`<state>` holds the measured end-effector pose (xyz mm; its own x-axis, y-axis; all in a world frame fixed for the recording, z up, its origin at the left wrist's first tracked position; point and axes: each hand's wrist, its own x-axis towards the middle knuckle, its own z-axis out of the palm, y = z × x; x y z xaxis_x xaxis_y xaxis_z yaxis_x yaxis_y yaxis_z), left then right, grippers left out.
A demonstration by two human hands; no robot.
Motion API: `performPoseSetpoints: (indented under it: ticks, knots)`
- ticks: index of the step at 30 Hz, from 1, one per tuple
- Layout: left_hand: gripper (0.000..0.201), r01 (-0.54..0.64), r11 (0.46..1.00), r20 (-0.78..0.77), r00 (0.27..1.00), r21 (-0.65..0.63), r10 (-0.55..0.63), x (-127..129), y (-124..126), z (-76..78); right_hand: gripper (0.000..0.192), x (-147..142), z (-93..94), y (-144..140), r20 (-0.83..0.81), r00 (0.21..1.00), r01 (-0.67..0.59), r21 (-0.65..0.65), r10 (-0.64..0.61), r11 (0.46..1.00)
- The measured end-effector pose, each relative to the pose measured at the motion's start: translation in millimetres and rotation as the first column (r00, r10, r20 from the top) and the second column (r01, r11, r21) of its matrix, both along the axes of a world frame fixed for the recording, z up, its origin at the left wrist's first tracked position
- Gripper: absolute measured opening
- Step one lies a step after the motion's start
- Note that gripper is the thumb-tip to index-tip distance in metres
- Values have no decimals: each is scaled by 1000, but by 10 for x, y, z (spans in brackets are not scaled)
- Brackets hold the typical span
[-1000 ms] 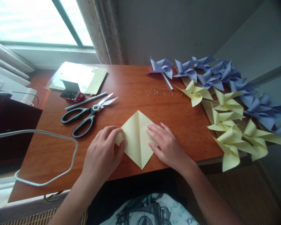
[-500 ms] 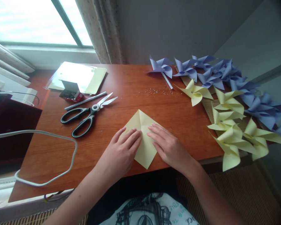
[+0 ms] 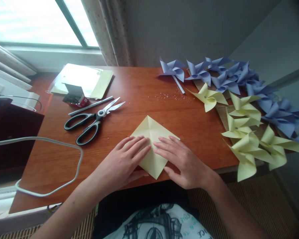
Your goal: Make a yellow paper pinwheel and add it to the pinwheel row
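A pale yellow square of paper [image 3: 152,132] lies corner-on near the front edge of the wooden table [image 3: 139,86]. My left hand [image 3: 126,162] lies flat on its left half, fingers stretched toward the middle crease. My right hand [image 3: 183,159] presses flat on its right half, fingertips almost meeting those of the left. Both hands cover much of the sheet; only its top and bottom corners show.
Black-handled scissors [image 3: 92,121] and a thin metal rod [image 3: 91,106] lie to the left, behind them a small box [image 3: 74,95] and a sheet stack [image 3: 86,78]. Yellow pinwheels [image 3: 246,139] and blue pinwheels [image 3: 226,78] crowd the right side. A white cable [image 3: 45,166] loops at left.
My left hand slid from the sheet's left corner onto the paper's middle. My right hand shifted down and flattened the right side, where the paper now shows a wider corner.
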<state>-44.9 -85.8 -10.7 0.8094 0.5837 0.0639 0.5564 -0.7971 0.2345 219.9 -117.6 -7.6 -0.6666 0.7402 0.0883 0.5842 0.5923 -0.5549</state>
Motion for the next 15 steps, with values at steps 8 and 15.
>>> performPoseSetpoints:
  ticks: [8, 15]
  knots:
    - [58, -3, 998, 70, 998, -69, 8, 4, 44, 58, 72, -5, -97, 18, -20, 999, 34, 55, -33, 998]
    - [34, -76, 982, 188, 976, -175, 109, 7, 59, 98, 47, -50, -195, 93, -191, 965, 208, 122, -183, 970]
